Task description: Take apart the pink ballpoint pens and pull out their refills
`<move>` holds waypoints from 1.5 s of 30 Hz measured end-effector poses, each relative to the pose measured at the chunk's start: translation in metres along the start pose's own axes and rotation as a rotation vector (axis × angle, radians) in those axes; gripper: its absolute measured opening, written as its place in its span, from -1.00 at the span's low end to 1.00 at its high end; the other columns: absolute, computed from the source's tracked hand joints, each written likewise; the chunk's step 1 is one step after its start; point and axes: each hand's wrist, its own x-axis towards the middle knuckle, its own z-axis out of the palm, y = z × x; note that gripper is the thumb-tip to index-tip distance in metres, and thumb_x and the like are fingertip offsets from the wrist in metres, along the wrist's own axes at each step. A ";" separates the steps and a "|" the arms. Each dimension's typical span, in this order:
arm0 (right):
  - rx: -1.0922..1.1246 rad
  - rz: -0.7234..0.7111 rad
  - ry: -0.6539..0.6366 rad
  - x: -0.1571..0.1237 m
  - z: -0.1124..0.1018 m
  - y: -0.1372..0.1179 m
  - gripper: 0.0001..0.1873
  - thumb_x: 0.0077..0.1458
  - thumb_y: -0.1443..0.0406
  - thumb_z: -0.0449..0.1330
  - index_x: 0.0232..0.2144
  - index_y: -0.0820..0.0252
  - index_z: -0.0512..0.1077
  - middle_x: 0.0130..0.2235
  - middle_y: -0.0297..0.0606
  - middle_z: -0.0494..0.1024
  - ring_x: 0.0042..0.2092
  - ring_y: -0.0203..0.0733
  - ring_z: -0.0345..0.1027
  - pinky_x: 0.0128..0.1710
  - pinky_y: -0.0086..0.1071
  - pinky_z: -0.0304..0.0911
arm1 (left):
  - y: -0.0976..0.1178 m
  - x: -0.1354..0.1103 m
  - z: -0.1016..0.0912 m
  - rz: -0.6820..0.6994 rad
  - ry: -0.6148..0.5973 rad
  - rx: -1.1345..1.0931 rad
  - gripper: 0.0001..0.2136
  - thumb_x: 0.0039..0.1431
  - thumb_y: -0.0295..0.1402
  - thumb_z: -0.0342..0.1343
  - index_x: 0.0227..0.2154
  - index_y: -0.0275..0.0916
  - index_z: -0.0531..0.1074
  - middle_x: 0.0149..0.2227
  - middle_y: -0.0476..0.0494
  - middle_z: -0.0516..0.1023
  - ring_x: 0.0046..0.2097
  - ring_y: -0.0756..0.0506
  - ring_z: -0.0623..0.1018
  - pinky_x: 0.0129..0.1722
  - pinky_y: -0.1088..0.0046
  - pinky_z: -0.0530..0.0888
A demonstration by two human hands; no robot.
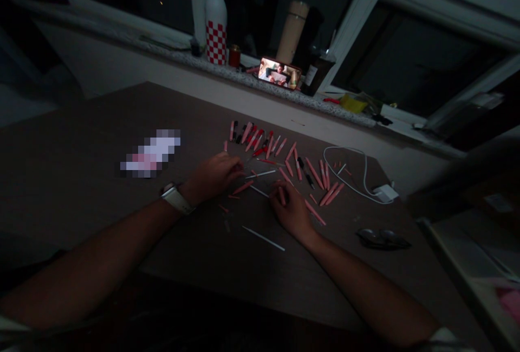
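On the dark table, my left hand has its fingers curled together beside a white pen refill. What its fingertips hold, if anything, is too dark to make out. My right hand is closed around a short pink pen barrel, seen between thumb and fingers. A pink pen part and a second white refill lie between the hands. Another refill rests nearer the front edge. Behind the hands spread several pink pens, some with red or black parts.
A white cable with its charger and a pair of glasses lie at the right. A blurred-out item is at the left. On the windowsill stand a lit phone, a checkered bottle and a beige flask.
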 end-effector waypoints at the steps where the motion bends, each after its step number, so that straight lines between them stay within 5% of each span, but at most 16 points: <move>1: 0.003 0.000 -0.002 0.000 0.000 0.000 -0.75 0.10 0.31 0.14 -0.13 0.15 0.41 -0.29 -0.28 0.55 -0.25 -0.11 0.42 -0.19 -0.27 0.28 | 0.000 0.000 0.001 0.011 -0.001 -0.015 -0.82 0.31 -0.30 0.07 -0.16 -0.28 0.48 -0.18 -0.22 0.53 -0.15 -0.17 0.50 -0.20 0.35 0.41; 9: 0.079 -0.021 0.084 0.001 0.000 0.001 -0.81 0.18 0.21 0.14 -0.17 0.13 0.42 -0.19 -0.23 0.56 -0.14 -0.09 0.43 -0.11 -0.26 0.28 | 0.008 0.001 0.003 0.206 -0.036 -0.183 -0.78 0.36 -0.34 0.00 -0.06 -0.21 0.50 -0.09 -0.15 0.58 -0.03 -0.12 0.51 0.00 0.30 0.41; 25: 0.182 -0.022 0.047 0.001 -0.003 -0.005 -0.63 0.36 0.11 -0.07 -0.33 0.12 0.43 -0.37 -0.30 0.50 -0.29 -0.17 0.38 -0.26 -0.33 0.24 | 0.018 -0.001 0.006 0.177 -0.073 -0.209 -0.84 0.34 -0.36 0.02 -0.11 -0.25 0.44 -0.12 -0.17 0.53 -0.05 -0.11 0.51 -0.04 0.36 0.44; 34: -0.017 -0.181 -0.085 -0.006 -0.006 -0.014 -0.82 0.20 0.14 0.19 -0.26 0.09 0.49 -0.28 -0.25 0.57 -0.21 -0.10 0.42 -0.18 -0.24 0.28 | 0.019 -0.002 0.007 0.217 -0.151 -0.216 -0.86 0.33 -0.34 0.04 -0.15 -0.23 0.45 -0.11 -0.15 0.53 -0.05 -0.11 0.51 -0.03 0.35 0.42; 45: -0.014 -0.255 -0.141 -0.006 -0.006 -0.013 -0.87 0.22 0.18 0.20 -0.26 0.05 0.52 -0.26 -0.26 0.60 -0.19 -0.11 0.44 -0.16 -0.23 0.30 | 0.020 -0.001 0.007 0.222 -0.176 -0.215 -0.86 0.34 -0.33 0.02 -0.16 -0.22 0.45 -0.13 -0.14 0.53 -0.08 -0.09 0.51 -0.08 0.38 0.43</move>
